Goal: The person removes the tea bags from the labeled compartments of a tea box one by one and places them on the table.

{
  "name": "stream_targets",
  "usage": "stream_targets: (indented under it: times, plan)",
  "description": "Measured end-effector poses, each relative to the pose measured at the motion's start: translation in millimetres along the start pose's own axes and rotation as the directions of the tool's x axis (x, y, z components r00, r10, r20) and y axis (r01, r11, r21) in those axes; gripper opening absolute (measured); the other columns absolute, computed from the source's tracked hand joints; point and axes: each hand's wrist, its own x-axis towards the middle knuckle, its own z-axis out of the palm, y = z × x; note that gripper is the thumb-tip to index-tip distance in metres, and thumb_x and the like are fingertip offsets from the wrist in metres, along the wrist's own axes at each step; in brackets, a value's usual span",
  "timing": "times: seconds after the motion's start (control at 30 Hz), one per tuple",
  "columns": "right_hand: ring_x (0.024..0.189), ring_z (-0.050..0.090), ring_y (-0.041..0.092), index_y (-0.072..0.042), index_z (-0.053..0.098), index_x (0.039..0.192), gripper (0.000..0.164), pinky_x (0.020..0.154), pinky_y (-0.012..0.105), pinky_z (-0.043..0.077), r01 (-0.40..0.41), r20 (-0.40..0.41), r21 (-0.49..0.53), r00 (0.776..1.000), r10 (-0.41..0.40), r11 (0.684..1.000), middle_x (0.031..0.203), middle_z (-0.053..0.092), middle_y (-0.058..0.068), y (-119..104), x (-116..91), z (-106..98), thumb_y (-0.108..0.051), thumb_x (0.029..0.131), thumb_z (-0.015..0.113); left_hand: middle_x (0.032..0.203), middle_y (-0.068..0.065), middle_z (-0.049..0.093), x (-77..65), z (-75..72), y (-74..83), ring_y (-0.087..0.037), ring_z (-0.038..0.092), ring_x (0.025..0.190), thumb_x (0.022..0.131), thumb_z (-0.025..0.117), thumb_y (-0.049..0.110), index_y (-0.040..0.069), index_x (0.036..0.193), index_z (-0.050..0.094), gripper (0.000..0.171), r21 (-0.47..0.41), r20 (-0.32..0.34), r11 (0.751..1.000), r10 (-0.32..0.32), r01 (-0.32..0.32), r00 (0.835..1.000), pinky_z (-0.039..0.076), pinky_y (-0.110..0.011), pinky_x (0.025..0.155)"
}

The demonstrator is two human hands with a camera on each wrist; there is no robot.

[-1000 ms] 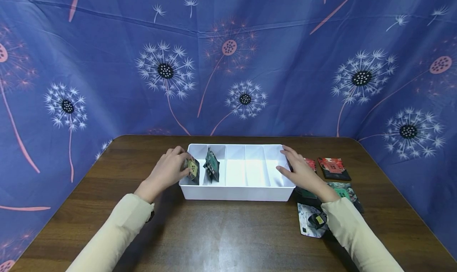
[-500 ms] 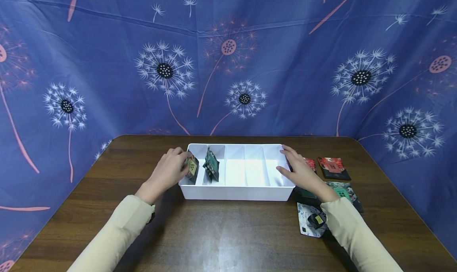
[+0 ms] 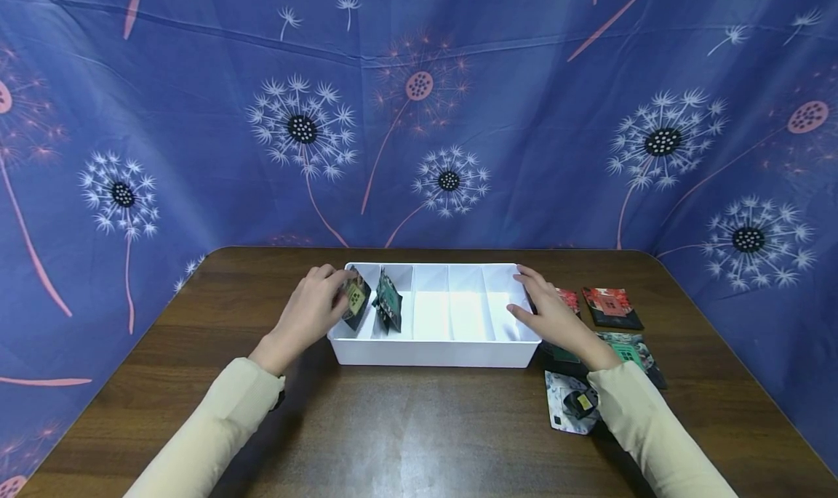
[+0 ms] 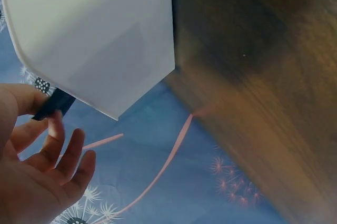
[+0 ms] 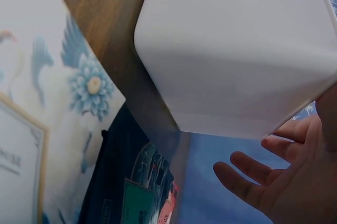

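Note:
A white divided box point(image 3: 432, 354) stands near the far edge of the table. At its left end my left hand point(image 3: 309, 303) pinches a dark packet with a yellow label point(image 3: 356, 299), tilted in the leftmost compartment. In the left wrist view, the packet's dark edge point(image 4: 59, 101) shows between thumb and fingers above the rim. Dark green packets point(image 3: 388, 302) stand upright in the second compartment. My right hand point(image 3: 546, 310) rests at the box's right end with fingers spread and loosely bent; the right wrist view shows its fingertips point(image 5: 271, 142) by the rim.
Right of the box lie red-and-black packets point(image 3: 612, 307), green-labelled packets point(image 3: 630, 352) and a white floral packet point(image 3: 564, 411) with a small black item with a yellow patch point(image 3: 583, 402) on it. A blue dandelion-print cloth point(image 3: 419, 120) hangs behind the wooden table point(image 3: 406, 425).
The yellow-labelled packet in my left hand has tilted and shifted slightly, first left, then back right and up a little. The right hand and the box have stayed in place.

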Motion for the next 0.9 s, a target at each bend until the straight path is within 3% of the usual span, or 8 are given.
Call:
stream_targets:
  times: [0.43, 0.9]
  plan:
    - [0.133, 0.024, 0.042, 0.006, 0.034, 0.136, 0.061, 0.103, 0.066, 0.015, -0.022, 0.003, 0.008, 1.000, 0.022, 1.000, 0.148, 0.020, 0.021, 1.0, 1.2, 1.8, -0.023, 0.088, 0.058, 0.078, -0.003, 0.052, 9.0, -11.9, 5.9, -0.017, 0.043, 0.069, 0.081, 0.059, 0.002, 0.016, 0.109, 0.065, 0.032, -0.027, -0.139, 0.998, 0.048, -0.052, 0.989, 0.033, -0.029, 0.059]
    - [0.133, 0.024, 0.042, 0.005, 0.033, 0.137, 0.061, 0.102, 0.065, 0.019, -0.024, 0.001, 0.009, 1.000, 0.024, 1.000, 0.148, 0.019, 0.021, 0.9, 1.7, 2.4, -0.022, 0.088, 0.058, 0.081, -0.005, 0.054, 21.3, -32.7, 2.1, -0.020, 0.043, 0.069, 0.081, 0.056, 0.001, 0.010, 0.108, 0.066, 0.029, -0.029, -0.263, 0.995, 0.081, -0.091, 0.961, 0.034, -0.031, 0.061]
